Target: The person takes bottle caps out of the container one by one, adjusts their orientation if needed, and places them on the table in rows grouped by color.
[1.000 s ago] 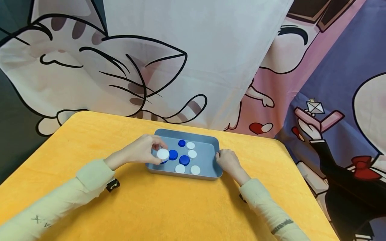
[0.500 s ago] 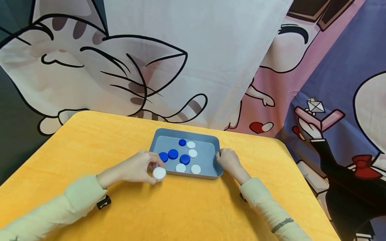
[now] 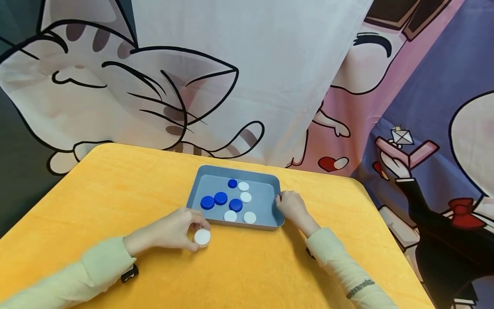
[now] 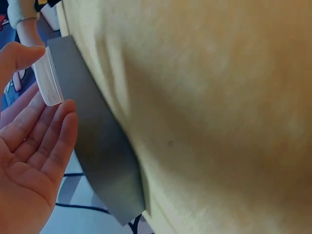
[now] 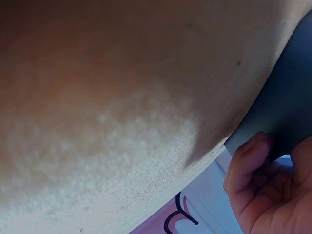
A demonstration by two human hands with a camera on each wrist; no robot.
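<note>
My left hand (image 3: 173,229) pinches a white bottle cap (image 3: 202,237) between thumb and fingers, just in front of the tray's near left corner. In the left wrist view the cap (image 4: 47,80) shows its ridged side, with the thumb at one edge and fingertips at the other. A grey-blue rectangular tray (image 3: 266,204) lies on the table. Its right end is gripped by my right hand (image 3: 292,207), whose curled fingers meet the wall in the right wrist view. Several blue caps (image 3: 236,205) and several white caps (image 3: 249,218) lie flat inside the tray.
The yellow-covered table (image 3: 247,274) extends around the tray, its far edge close behind it. Beyond that hangs a cartoon-printed cloth (image 3: 278,86). A black strap piece (image 3: 129,273) shows at the left sleeve cuff.
My left hand has carried the white cap from over the tray's left side, across the near rim, towards me. A blue cap beneath it is now uncovered. The right hand stays put.
</note>
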